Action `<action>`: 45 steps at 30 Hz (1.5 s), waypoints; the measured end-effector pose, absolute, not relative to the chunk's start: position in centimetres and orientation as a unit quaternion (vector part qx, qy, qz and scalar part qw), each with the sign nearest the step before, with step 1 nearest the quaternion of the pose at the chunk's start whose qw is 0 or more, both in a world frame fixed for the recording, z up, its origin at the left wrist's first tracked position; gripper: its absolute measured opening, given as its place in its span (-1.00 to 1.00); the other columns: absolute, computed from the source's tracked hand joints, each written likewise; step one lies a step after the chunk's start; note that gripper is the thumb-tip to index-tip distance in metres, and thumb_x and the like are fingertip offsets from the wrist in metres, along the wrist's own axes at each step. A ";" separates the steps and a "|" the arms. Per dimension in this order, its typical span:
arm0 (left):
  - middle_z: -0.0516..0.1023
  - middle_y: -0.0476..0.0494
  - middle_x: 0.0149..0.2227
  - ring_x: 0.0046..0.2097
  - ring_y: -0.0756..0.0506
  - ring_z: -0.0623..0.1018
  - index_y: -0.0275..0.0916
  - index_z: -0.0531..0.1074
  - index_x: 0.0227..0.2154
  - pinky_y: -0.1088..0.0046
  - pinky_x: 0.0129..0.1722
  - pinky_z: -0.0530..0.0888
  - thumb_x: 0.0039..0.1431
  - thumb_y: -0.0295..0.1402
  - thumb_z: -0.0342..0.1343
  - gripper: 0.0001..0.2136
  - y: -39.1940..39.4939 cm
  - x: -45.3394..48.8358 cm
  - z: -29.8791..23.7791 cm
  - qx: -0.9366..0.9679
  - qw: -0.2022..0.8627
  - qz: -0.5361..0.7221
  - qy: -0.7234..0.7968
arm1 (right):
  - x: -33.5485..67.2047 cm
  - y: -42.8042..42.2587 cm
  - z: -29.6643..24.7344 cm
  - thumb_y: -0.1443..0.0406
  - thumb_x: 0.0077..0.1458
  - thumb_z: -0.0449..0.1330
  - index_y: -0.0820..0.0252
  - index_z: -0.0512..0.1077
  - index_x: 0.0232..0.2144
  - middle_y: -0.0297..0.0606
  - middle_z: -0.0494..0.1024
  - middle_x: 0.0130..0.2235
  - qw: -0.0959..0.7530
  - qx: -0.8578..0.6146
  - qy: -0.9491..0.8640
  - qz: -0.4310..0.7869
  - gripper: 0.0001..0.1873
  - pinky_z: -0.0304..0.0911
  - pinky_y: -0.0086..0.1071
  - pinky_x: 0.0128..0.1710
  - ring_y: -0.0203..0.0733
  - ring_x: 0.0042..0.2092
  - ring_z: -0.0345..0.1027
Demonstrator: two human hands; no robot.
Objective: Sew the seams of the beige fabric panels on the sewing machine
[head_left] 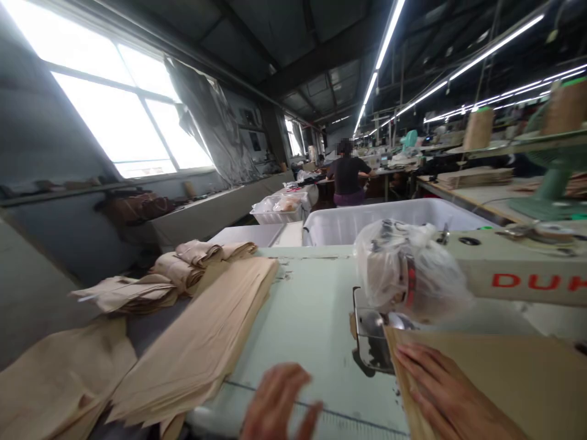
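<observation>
My right hand (440,385) lies flat, fingers stretched, on a tan sheet of cloth or paper (513,366) at the right of the pale green machine table (316,305). Just beyond it stands a sewing machine (527,275) with red lettering, its head wrapped in a clear plastic bag (408,269). The sheet's edge reaches the metal plate (373,336) under the head. Over the table's front edge hovers my left hand (279,403), slightly blurred, thumb apart from its curved fingers, holding nothing. Left of it rests a stack of tan pieces (206,330).
Folded tan bundles (183,269) and another tan piece (68,379) lie at the left. Behind the table stands a white bin (389,214). Farther back sits a person (347,177) in dark clothing. A thread cone (478,128) and a green stand (550,189) are at the right.
</observation>
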State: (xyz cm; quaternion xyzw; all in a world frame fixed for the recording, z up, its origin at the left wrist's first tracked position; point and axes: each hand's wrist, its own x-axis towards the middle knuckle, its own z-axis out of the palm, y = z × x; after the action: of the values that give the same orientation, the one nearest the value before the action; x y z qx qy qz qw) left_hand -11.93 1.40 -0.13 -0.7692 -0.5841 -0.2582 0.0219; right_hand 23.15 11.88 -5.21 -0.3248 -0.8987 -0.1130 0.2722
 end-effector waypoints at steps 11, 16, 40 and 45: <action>0.58 -0.06 -0.27 -0.18 -0.11 0.58 -0.30 0.51 -0.27 0.24 -0.07 0.49 0.22 -0.41 0.23 -0.93 4.1 -29.3 4.9 -0.588 -0.005 -0.034 -0.808 | 23.7 12.7 -8.1 0.19 0.32 0.03 0.05 0.21 0.33 -0.36 0.17 0.35 0.269 -0.332 -0.895 -0.129 -0.44 0.46 -0.18 0.07 0.02 0.25 0.26; 0.54 -0.08 -0.26 -0.18 -0.11 0.55 -0.29 0.47 -0.37 0.22 -0.06 0.47 0.28 -0.28 0.22 -0.82 4.1 -27.4 4.3 -0.585 0.036 0.025 -0.810 | 23.4 12.6 -7.4 0.22 0.32 0.01 0.07 0.24 0.32 -0.32 0.24 0.32 0.288 -0.321 -0.893 -0.130 -0.46 0.48 -0.21 0.05 0.00 0.22 0.31; 0.59 -0.05 -0.26 -0.18 -0.10 0.57 -0.28 0.48 -0.43 0.25 -0.03 0.46 0.28 -0.33 0.23 -0.82 4.0 -29.0 5.8 -0.596 -0.033 -0.013 -0.802 | 23.2 12.3 -6.4 0.15 0.35 0.08 0.02 0.32 0.27 -0.26 0.31 0.29 0.258 -0.362 -0.895 -0.013 -0.53 0.28 -0.08 0.24 0.00 0.29 0.18; 0.58 -0.03 -0.28 -0.17 -0.14 0.60 -0.30 0.51 -0.30 0.24 -0.08 0.50 0.32 -0.22 0.19 -0.78 5.5 -32.4 8.1 -0.532 -0.018 -0.083 -0.842 | 23.2 12.2 -6.1 0.15 0.35 0.09 0.05 0.31 0.27 -0.24 0.29 0.29 0.253 -0.366 -0.895 -0.016 -0.52 0.28 -0.07 0.25 0.01 0.29 0.18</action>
State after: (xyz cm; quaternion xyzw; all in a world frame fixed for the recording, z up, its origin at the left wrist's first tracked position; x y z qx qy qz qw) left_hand -32.35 5.49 8.08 -0.5323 -0.8422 -0.0835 -0.0177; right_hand 23.21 12.23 -6.13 -0.3663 -0.8954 -0.0157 0.2527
